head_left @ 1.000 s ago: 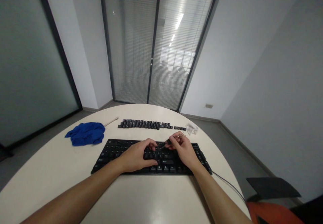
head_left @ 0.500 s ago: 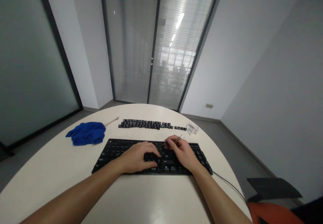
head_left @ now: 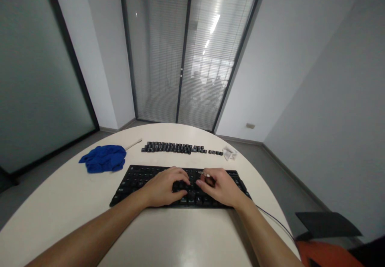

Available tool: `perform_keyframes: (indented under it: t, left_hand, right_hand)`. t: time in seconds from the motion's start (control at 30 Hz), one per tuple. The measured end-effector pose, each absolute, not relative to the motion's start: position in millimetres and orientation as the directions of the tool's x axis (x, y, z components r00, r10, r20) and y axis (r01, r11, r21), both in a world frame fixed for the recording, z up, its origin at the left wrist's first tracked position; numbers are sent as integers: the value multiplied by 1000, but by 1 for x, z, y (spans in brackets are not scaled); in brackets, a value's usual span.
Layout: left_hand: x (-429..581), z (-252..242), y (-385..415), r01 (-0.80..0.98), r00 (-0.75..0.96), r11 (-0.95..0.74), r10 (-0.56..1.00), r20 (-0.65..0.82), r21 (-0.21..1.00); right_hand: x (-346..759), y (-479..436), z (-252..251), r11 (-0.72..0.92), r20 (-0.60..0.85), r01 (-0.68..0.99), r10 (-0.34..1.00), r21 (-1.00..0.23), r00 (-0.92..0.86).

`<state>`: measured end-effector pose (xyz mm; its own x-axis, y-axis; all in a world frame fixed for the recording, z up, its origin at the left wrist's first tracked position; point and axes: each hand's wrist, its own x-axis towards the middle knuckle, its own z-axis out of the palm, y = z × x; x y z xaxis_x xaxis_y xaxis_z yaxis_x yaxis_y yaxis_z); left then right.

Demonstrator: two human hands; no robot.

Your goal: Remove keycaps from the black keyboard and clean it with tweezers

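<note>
A black keyboard [head_left: 135, 183] lies flat on the pale round table [head_left: 168, 235]. My left hand [head_left: 165, 187] rests on its middle, thumb and fingers apart, keys showing between them. Just to the right, my right hand [head_left: 222, 186] is closed over the right half of the keyboard. A thin metal tool [head_left: 205, 174] shows between its fingers; its exact kind is too small to tell. Both hands cover part of the keys beneath them.
Loose black keycaps [head_left: 167, 147] stand in rows behind the keyboard. A crumpled blue cloth [head_left: 104, 158] and a white-handled stick [head_left: 134, 143] lie at left. Small clear plastic bags [head_left: 230, 153] sit at right. The cable [head_left: 273, 219] runs off the table's right edge near a chair [head_left: 327, 255].
My right hand has shifted slightly right and turned, and the metal tool in it now points differently. My left hand has stayed nearly in place.
</note>
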<state>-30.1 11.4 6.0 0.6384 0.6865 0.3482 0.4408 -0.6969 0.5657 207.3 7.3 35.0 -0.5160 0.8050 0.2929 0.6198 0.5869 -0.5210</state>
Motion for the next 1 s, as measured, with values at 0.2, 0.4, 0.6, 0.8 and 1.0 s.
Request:
perform_keyframes:
  t: [0.2, 0.4, 0.6, 0.8, 1.0]
  left_hand:
    - [-28, 5, 12, 489, 588, -678, 721, 367, 548]
    - [-28, 4, 13, 498, 587, -676, 723, 363, 543]
    - [-28, 4, 13, 501, 586, -680, 722, 369, 535]
    - [-27, 5, 13, 506, 589, -679, 722, 363, 531]
    - [-27, 3, 14, 504, 581, -682, 722, 375, 531]
  right_hand:
    - [200, 2, 38, 634, 180, 651, 760, -418, -625]
    - [199, 2, 39, 635, 159, 636, 751, -438, -641]
    - [205, 6, 36, 653, 255, 577, 740, -491, -622]
    - [213, 14, 29, 655, 280, 552, 738, -516, -613]
    - [212, 13, 28, 674, 271, 517, 711, -528, -649]
